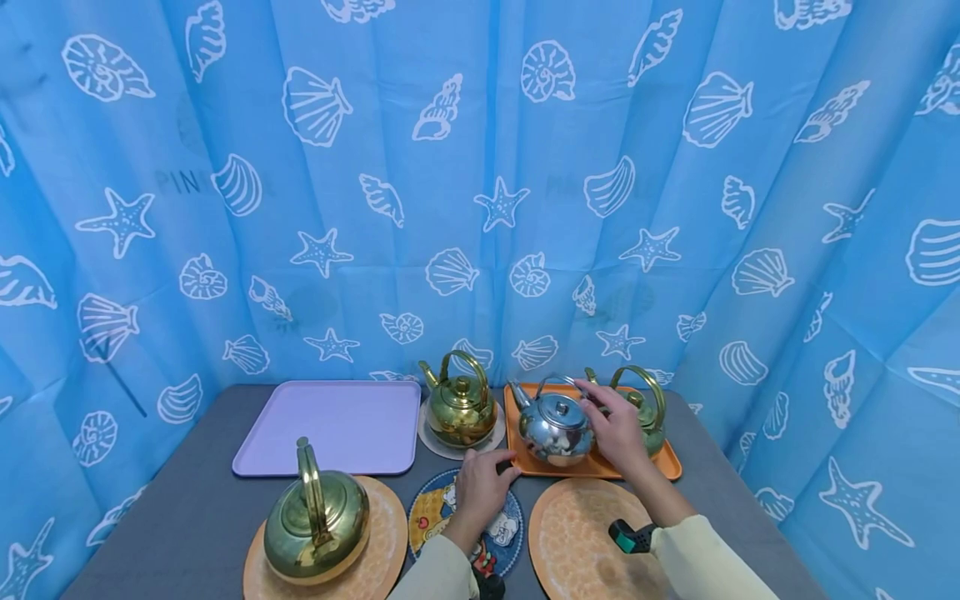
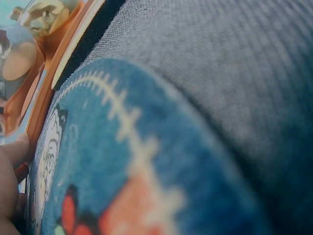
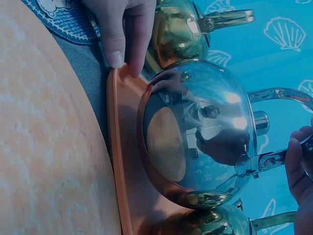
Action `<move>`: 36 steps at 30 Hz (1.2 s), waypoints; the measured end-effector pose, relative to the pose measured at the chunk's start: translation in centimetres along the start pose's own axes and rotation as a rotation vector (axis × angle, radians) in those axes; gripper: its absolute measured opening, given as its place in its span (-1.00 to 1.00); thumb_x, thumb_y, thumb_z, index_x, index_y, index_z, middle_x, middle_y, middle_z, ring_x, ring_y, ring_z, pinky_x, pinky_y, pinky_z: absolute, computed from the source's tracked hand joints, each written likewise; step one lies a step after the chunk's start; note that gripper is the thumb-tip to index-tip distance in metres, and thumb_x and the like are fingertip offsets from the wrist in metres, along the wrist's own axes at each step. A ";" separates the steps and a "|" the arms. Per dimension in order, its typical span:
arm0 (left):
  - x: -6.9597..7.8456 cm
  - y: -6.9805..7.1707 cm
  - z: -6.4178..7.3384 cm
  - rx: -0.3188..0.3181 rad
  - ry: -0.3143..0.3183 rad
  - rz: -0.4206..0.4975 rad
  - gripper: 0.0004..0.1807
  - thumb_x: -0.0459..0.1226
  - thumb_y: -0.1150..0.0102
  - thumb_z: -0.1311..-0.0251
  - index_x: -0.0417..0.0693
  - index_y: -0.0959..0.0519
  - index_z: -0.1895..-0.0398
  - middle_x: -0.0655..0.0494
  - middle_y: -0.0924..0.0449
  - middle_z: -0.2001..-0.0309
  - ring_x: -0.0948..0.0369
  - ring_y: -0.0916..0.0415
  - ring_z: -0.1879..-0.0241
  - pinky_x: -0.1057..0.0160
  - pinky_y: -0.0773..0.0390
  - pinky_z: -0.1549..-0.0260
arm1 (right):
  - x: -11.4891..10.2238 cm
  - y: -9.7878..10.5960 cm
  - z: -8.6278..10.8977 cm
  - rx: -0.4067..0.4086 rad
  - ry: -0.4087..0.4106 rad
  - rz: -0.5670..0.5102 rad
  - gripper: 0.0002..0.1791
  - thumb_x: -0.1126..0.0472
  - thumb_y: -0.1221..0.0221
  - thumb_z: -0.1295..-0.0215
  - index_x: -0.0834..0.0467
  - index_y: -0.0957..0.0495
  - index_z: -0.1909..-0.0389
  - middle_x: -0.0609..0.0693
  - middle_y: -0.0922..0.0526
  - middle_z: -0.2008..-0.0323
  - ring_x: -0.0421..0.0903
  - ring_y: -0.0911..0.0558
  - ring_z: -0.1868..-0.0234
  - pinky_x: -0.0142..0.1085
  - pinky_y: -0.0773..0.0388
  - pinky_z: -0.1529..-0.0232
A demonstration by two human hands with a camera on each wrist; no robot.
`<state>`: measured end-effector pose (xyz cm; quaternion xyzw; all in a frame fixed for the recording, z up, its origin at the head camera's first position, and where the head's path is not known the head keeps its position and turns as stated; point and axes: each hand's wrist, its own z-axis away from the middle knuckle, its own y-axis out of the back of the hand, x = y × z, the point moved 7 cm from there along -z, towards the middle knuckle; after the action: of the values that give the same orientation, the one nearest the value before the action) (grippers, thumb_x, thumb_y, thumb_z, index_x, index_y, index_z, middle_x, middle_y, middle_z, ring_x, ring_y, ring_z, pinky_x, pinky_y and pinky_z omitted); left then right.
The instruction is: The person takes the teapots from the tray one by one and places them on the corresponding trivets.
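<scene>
A shiny silver teapot is over the orange tray at the back right; whether its base touches the tray cannot be told. My right hand grips its handle, and in the right wrist view fingers curl round that handle. At the tray's front left corner, my left hand pinches the rim between thumb and fingers, as the right wrist view shows. Beside the silver teapot, a brass teapot stands on the same tray, partly hidden by my right hand.
Another brass teapot stands on a round pale mat left of the tray. A larger one stands on a round tan board. A lilac tray, a blue patterned mat and a second tan board lie around.
</scene>
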<state>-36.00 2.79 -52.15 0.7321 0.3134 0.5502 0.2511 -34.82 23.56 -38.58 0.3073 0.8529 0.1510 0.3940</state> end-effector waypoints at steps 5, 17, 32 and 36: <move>0.2 0.2 0.0 0.004 -0.008 -0.010 -0.70 -0.03 -0.39 -0.10 0.30 -0.72 0.06 0.38 -0.66 0.13 0.29 -0.32 0.34 0.28 -0.34 0.44 | -0.3 0.9 0.4 0.041 0.048 0.023 -0.69 0.39 -0.17 -0.34 0.19 -0.62 -0.09 0.07 -0.63 0.27 -0.15 -0.47 0.48 -0.34 -0.45 0.52; 0.3 0.3 0.2 0.050 -0.046 -0.008 -0.72 -0.04 -0.41 -0.07 0.30 -0.74 0.10 0.36 -0.68 0.17 0.28 -0.31 0.38 0.29 -0.34 0.49 | -0.5 3.1 2.2 0.085 0.075 0.077 -0.67 0.46 -0.17 -0.30 0.14 -0.65 -0.03 0.05 -0.67 0.17 -0.20 -0.48 0.41 -0.41 -0.37 0.51; 0.1 0.3 0.1 0.047 -0.037 -0.015 -0.70 -0.04 -0.40 -0.08 0.28 -0.73 0.07 0.34 -0.67 0.15 0.28 -0.31 0.37 0.29 -0.33 0.49 | -1.8 5.6 4.8 0.175 0.262 0.093 -0.58 0.63 -0.21 -0.10 0.22 -0.67 0.06 0.05 -0.67 0.27 -0.25 -0.46 0.45 -0.46 -0.32 0.44; 0.3 0.3 0.2 0.045 -0.042 -0.001 -0.70 -0.05 -0.40 -0.09 0.26 -0.73 0.07 0.33 -0.67 0.16 0.27 -0.32 0.36 0.28 -0.35 0.47 | -1.5 6.3 5.7 0.174 0.256 0.057 -0.56 0.66 -0.18 -0.10 0.23 -0.67 0.05 0.02 -0.62 0.35 -0.30 -0.39 0.54 -0.47 -0.30 0.49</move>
<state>-35.67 2.78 -51.76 0.7489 0.3207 0.5274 0.2412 -27.11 27.50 -38.20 0.3427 0.8969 0.1256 0.2496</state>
